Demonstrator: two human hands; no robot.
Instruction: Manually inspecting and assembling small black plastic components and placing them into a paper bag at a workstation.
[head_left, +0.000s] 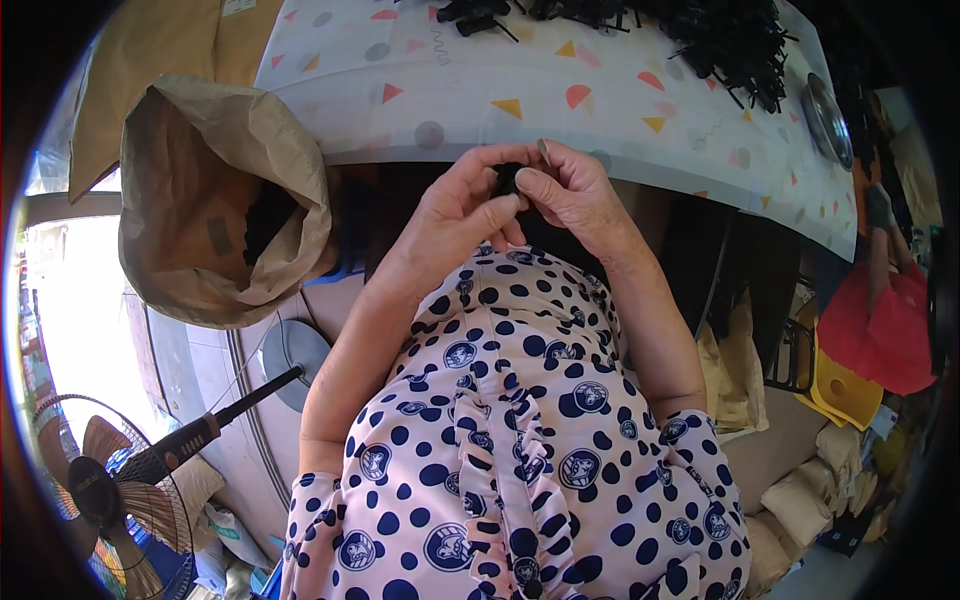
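Note:
Both my hands meet in front of my chest, just off the near edge of the table. My left hand (462, 200) is closed around a small black part (508, 178), its fingers curled over most of it. My right hand (572, 192) pinches the same part from the other side with thumb and fingers. A thin greyish edge shows by the right forefinger; what it is I cannot make out. Across the table lies a heap of similar small black parts (735, 50), some with thin stems. Left of my hands stands an open brown paper bag (165, 190) with black pieces inside.
A patterned cloth covers the table (470, 110). A round metal dish (828, 120) is at its right edge. At lower left stands a fan (105, 490). To the right are a yellow chair (842, 388), a person in red (878, 325) and brown sacks (800, 490).

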